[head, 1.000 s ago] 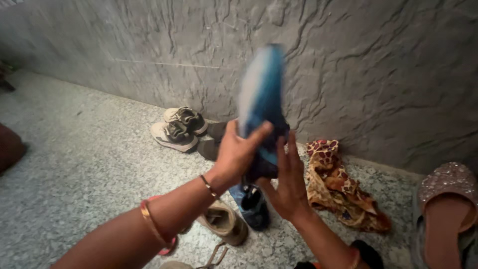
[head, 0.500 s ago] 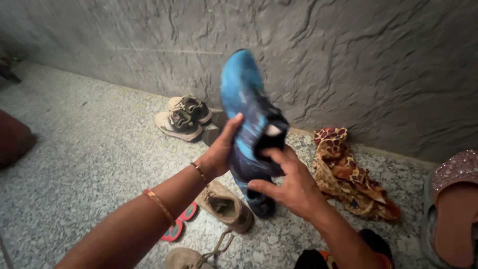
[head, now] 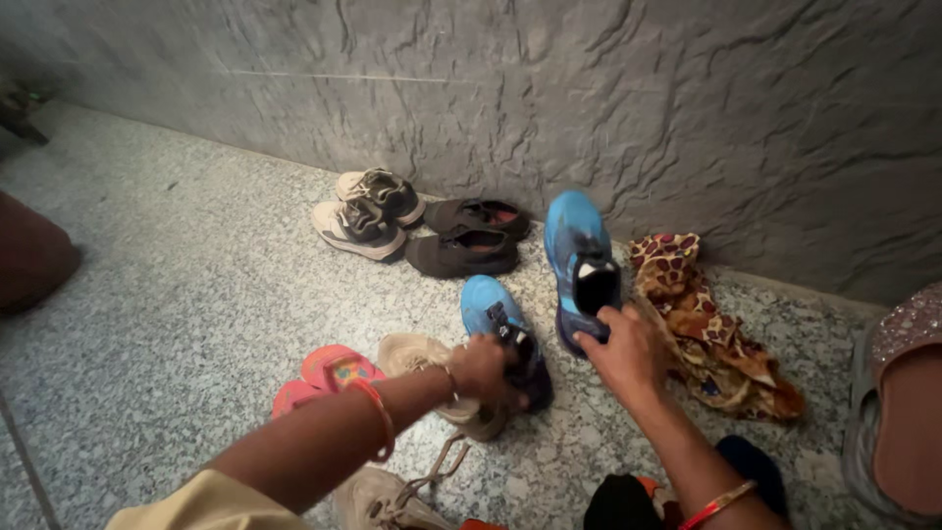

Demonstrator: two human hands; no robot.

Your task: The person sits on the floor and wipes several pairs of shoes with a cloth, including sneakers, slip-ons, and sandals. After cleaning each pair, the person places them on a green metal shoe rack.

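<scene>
A blue sports shoe (head: 577,238) lies on the speckled stone floor, its toe against the grey wall. My right hand (head: 625,350) grips its heel, fingers at the opening. A second blue shoe (head: 490,307) lies to its left, toe pointing away from me. My left hand (head: 484,369) is closed over that shoe's dark heel. Both my wrists carry bangles.
A pair of grey-white sneakers (head: 360,211) and a pair of dark slip-ons (head: 469,242) stand by the wall. A patterned cloth (head: 703,329) lies right of the blue shoes. Pink sandals (head: 327,374), beige lace-up shoes (head: 424,355) and a glittery sandal (head: 898,393) lie nearer me.
The blue shoe that both hands held up in the air has come down onto the floor by the wall. My left hand has dropped onto the second blue shoe.
</scene>
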